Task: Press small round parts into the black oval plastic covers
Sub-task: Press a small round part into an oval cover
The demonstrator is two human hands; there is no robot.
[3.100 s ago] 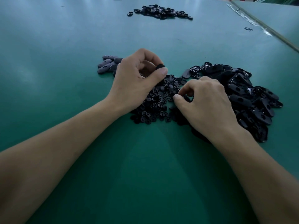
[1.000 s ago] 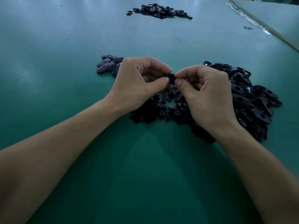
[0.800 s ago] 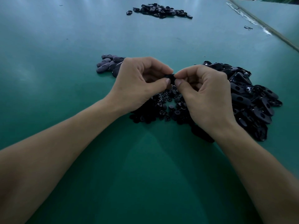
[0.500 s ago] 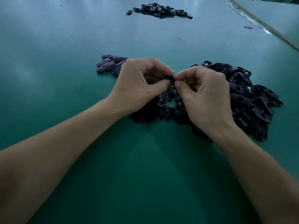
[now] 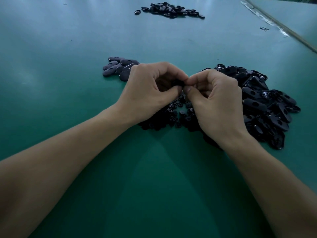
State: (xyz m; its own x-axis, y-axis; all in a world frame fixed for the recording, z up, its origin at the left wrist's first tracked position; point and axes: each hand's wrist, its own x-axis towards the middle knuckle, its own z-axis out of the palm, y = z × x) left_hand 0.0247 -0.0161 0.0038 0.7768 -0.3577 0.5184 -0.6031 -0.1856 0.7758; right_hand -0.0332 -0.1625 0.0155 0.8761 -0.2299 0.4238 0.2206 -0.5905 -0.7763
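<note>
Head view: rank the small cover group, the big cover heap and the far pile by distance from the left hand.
1. Small cover group, just beyond the left hand.
2. Big cover heap, past the right hand.
3. Far pile, farthest back, centre.

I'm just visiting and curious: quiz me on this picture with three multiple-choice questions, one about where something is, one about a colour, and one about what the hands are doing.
1. Where is the heap of oval covers?
A. To the right of the right hand
B. In a box
C. On the floor

2. What colour is the table?
A. Red
B. Green
C. White

3. What are the left hand and right hand doing?
A. Lying flat on the table
B. Pinching a small black piece between them
C. Holding a screwdriver

Answers:
1 A: the heap spreads out on the table beside that hand.
2 B: the whole top is green.
3 B: the thumbs and fingertips of both hands meet on the piece.
</note>
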